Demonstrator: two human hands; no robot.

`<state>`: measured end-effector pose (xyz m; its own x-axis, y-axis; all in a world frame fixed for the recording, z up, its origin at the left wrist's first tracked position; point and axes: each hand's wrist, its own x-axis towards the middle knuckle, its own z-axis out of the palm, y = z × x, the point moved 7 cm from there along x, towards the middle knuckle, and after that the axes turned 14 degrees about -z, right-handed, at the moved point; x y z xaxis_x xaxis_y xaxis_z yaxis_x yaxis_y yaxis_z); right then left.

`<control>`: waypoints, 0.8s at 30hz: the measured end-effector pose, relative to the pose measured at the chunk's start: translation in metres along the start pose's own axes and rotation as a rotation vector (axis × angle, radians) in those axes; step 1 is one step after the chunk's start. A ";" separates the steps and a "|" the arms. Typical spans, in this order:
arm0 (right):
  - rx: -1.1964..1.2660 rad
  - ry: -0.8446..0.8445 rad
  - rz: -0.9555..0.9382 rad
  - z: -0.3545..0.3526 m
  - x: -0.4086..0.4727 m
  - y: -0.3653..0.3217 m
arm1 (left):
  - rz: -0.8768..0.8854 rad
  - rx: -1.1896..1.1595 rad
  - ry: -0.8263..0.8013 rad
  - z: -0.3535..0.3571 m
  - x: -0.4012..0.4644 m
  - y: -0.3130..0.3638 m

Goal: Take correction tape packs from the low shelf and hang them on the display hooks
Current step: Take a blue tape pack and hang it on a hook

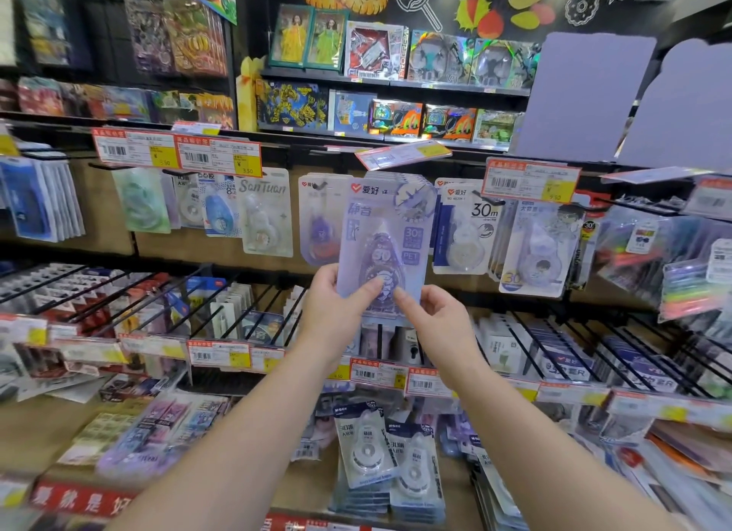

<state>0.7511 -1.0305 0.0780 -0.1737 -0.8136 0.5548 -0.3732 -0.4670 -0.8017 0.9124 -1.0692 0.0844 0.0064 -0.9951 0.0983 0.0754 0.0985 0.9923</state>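
Note:
A stack of purple correction tape packs (pixel 386 229) is held upright in front of the hook row, its top edge level with the display hooks (pixel 321 185). My left hand (pixel 336 304) grips the stack's lower left corner, thumb on the front. My right hand (pixel 431 312) pinches the lower right corner. More correction tape packs (pixel 390 455) lie on the low shelf below my forearms. Whether the stack's hole is on a hook is hidden behind the price tags.
Other tape packs hang on neighbouring hooks: a white one (pixel 267 213) to the left, a 30m pack (pixel 467 229) to the right. Red-and-yellow price tags (pixel 178 154) stick out above. Black wire dividers (pixel 253 308) hold stationery on the middle shelf. Toy boxes (pixel 376 51) fill the top shelves.

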 end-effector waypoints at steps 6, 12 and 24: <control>0.005 0.028 -0.001 -0.010 0.002 -0.002 | -0.011 0.003 -0.011 0.011 0.000 0.002; 0.016 0.042 0.000 -0.012 0.003 0.000 | -0.057 -0.012 -0.036 0.016 0.000 0.002; -0.401 -0.034 0.047 -0.016 0.021 0.013 | -0.010 0.495 0.177 0.004 0.014 -0.002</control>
<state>0.7277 -1.0478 0.0826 -0.1717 -0.8451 0.5064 -0.6924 -0.2621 -0.6722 0.9085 -1.0837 0.0844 0.1794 -0.9768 0.1169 -0.4038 0.0353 0.9142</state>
